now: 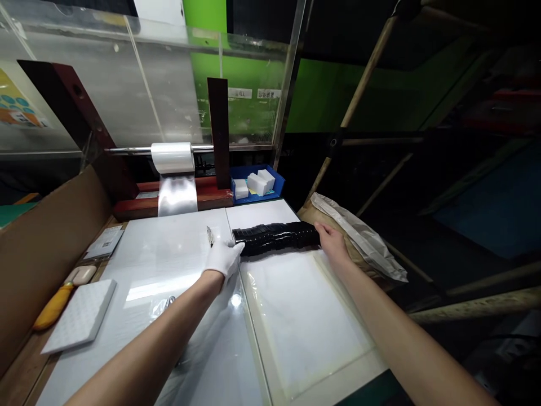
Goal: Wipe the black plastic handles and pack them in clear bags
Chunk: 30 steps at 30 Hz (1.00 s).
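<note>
- A row of black parts (274, 237) is laid across the far edge of the white table (296, 316), held between both hands.
- The left hand (223, 257), in a white glove, is pressed against the row's left end, fingers curled narrow.
- The right hand (332, 241), bare, is set flat on the right end, fingers together.
- A pen-like tool (209, 235) is seen just left of the glove.
- A film roll (172, 157) is mounted far left; a blue bin (257, 183) with white blocks is placed beside it.
- A brown bag (359, 237) is seen right of the table.

I am wearing a white glove on my left hand (223, 257), at eleven o'clock; my right hand (333, 243), at one o'clock, is going bare, both forearms sleeveless.
</note>
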Each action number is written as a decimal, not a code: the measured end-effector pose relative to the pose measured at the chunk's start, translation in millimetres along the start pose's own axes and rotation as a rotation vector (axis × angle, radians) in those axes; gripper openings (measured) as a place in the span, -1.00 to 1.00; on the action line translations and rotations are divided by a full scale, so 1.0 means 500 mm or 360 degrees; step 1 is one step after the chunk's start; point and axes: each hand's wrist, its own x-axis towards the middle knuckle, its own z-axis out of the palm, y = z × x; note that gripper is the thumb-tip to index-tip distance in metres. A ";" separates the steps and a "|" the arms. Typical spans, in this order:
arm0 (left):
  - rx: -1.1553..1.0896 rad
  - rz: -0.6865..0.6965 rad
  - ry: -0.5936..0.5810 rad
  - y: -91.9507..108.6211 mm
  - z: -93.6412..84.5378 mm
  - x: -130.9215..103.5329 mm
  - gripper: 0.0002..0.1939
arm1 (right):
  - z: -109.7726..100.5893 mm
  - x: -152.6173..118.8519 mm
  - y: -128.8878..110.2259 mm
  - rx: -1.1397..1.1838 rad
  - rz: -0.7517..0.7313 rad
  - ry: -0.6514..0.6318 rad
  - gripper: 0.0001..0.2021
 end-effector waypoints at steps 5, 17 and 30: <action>-0.0574 -0.0066 -0.0039 0.023 -0.025 -0.047 -0.70 | -0.005 -0.002 -0.033 0.0056 0.0067 0.0117 -0.76; -0.1644 -0.0550 0.0026 -0.132 -0.189 -0.452 -0.42 | 0.018 -0.547 -0.241 0.0345 0.0309 -0.1394 -0.55; -0.0751 0.0015 0.0343 -0.301 -0.327 -0.602 -0.70 | 0.168 -0.717 -0.271 0.0062 -0.0110 -0.1795 -0.54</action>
